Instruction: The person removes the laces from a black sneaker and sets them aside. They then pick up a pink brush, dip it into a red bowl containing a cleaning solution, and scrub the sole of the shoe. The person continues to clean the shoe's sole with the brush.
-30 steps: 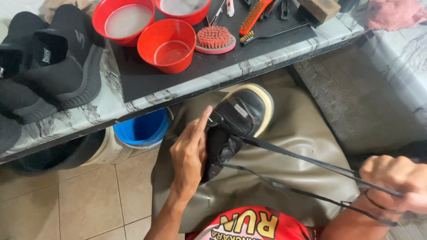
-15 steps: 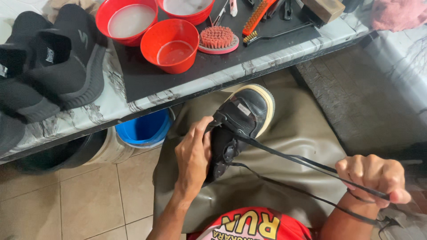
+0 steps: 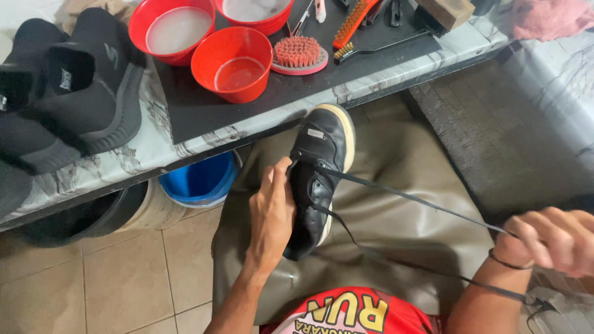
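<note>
A black sneaker with a cream sole lies on my lap, toe pointing away, over a grey-olive apron. My left hand grips its left side near the laces. A black shoelace runs taut from the eyelets to the lower right. There my right hand is closed on the lace, with a second strand trailing under the wrist.
A marble-pattern table edge carries black shoes, a black mat, red bowls with cloudy water, a pink brush and an orange-handled brush. A blue bucket stands below. A pink cloth lies at the top right.
My right hand has drawn the lace farther out to the right. The sneaker shifted slightly on the lap and my left hand settled tighter against its side.
</note>
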